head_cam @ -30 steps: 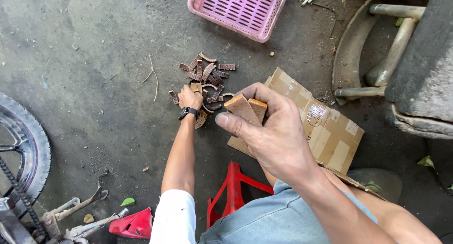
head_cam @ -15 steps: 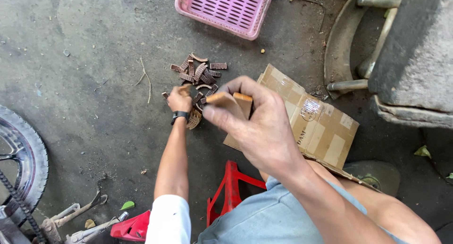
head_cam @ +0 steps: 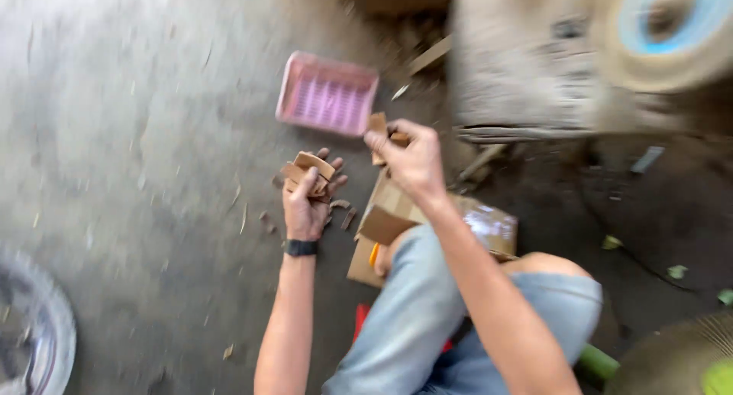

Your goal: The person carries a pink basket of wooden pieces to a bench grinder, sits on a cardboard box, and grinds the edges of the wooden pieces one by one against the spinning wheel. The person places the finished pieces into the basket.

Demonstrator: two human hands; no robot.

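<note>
Brown pieces (head_cam: pixel 307 172), small and flat like cut leather or card, are stacked in the left hand (head_cam: pixel 307 204). The fingers curl around this stack and the thumb presses on its top, so the hand is closed on it. The hand is raised a little over the concrete floor (head_cam: pixel 137 135), and a black watch (head_cam: pixel 301 247) sits on its wrist.

The right hand (head_cam: pixel 408 160) is lifted higher and more to the right. Its fingertips pinch one more brown piece (head_cam: pixel 377 125), held narrow between thumb and fingers. The picture is blurred by motion, so I cannot tell the exact shape of this piece.

Under and beside the left hand, a few loose brown scraps (head_cam: pixel 340 210) lie on the floor. Just to the right of them a flattened cardboard box (head_cam: pixel 489 225) lies on the floor, partly under the person's knee in light blue shorts (head_cam: pixel 427 303). A small part of a red stool (head_cam: pixel 360 320) shows under the leg.

Behind the hands, a pink plastic basket (head_cam: pixel 327 93) lies on the floor, near the right hand in the view. Further right stands a grey block-like object (head_cam: pixel 527 59), too blurred to name. At the lower left edge part of a tyre (head_cam: pixel 38 326) is visible.
</note>
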